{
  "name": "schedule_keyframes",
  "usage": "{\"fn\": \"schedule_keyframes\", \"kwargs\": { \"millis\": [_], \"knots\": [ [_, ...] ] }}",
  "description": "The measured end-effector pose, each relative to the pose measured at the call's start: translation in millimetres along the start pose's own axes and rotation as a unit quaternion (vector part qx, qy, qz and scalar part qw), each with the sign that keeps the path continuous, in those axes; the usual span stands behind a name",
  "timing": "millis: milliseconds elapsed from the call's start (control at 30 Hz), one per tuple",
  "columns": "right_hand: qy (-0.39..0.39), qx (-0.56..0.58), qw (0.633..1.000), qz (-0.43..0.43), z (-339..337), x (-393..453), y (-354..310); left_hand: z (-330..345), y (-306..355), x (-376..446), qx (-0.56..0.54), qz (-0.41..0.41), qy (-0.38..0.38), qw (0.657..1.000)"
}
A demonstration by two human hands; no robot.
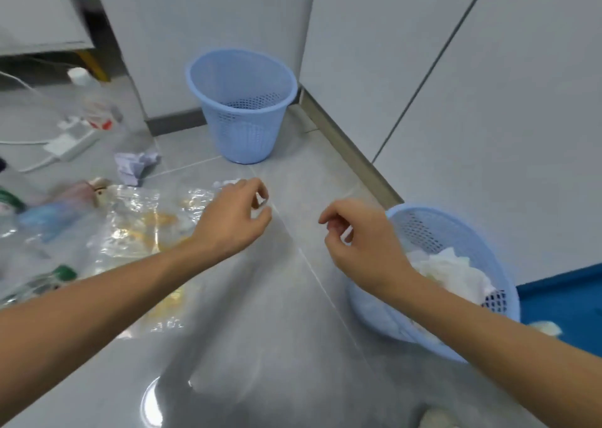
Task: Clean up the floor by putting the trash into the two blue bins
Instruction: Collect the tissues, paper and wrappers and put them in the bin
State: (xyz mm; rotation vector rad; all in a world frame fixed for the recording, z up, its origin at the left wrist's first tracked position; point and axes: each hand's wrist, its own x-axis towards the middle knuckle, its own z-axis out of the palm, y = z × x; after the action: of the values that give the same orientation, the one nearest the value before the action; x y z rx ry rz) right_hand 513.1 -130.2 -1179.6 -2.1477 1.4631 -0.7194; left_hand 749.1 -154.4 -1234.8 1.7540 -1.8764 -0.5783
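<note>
Both hands empty, fingers loosely curled: left hand (236, 214) at frame centre beside the clear plastic wrapper (136, 229); right hand (361, 242) over the near bin (456, 229). Far bin (242, 105) upper centre. Best gather the wrapper fully before lifting.

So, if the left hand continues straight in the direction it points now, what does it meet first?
Probably the far blue bin. The left hand points up and right over bare floor tiles; nothing else shows in that line, though depth is unclear.
</note>
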Motion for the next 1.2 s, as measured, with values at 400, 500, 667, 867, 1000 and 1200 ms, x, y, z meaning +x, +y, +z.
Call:
{"fn": "schedule_keyframes", "kwargs": {
  "millis": [400, 500, 667, 867, 1000, 1200],
  "knots": [
    [-0.243, 0.168, 0.909, 0.293, 246.7, 57.6, -40.3, -77.4, -210.2, -81.2, 0.099, -0.330, 0.014, 0.939],
    [-0.237, 0.170, 0.898, 0.329, 266.0, 53.9, -42.3, -72.2, -221.9, -87.3, 0.086, -0.358, -0.035, 0.929],
    [-0.182, 0.199, 0.887, 0.375, 284.5, 52.0, -42.0, -77.0, -231.8, -92.0, 0.025, -0.372, -0.004, 0.928],
    [-0.153, 0.279, 0.879, 0.355, 275.7, 47.1, -42.7, -80.0, -247.6, -104.3, -0.066, -0.384, 0.058, 0.919],
    [-0.186, 0.343, 0.867, 0.309, 249.5, 51.6, -40.4, -87.2, -244.7, -120.2, -0.240, -0.344, 0.080, 0.904],
    [-0.277, 0.399, 0.832, 0.269, 224.5, 74.4, -30.5, -100.8, -231.8, -144.3, -0.328, -0.320, -0.026, 0.888]
  ]
}}
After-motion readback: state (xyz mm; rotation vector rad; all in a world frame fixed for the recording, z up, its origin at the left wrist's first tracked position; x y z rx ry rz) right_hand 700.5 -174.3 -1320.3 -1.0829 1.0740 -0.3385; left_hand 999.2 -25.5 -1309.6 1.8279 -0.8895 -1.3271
